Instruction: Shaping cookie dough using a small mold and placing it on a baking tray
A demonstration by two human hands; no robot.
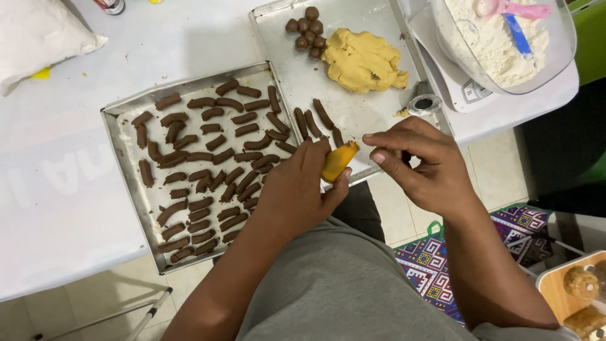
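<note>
On the left part of the white table [69, 189], a metal tray [129, 183] holds many short brown chocolate sticks [208, 167], lying close together, some touching. Just past its right edge, over the near edge of a second tray [297, 76], the person's left hand [297, 189] is closed around a small yellow piece of dough [338, 161], pinched between thumb and fingers so that only its upper end shows. To do this well, the hold looks best kept light, so the soft dough is not squashed out of shape. The right hand [420, 164] hovers just beside the piece, fingers curled, thumb and forefinger near each other; it holds nothing that can be seen. Further back on the second tray lie a few more brown sticks, a cluster of brown balls [306, 28] and a yellow dough lump [365, 62]. At the table's far right corner, a clear bowl of flour [499, 44] stands on a white scale [467, 95].
</note>
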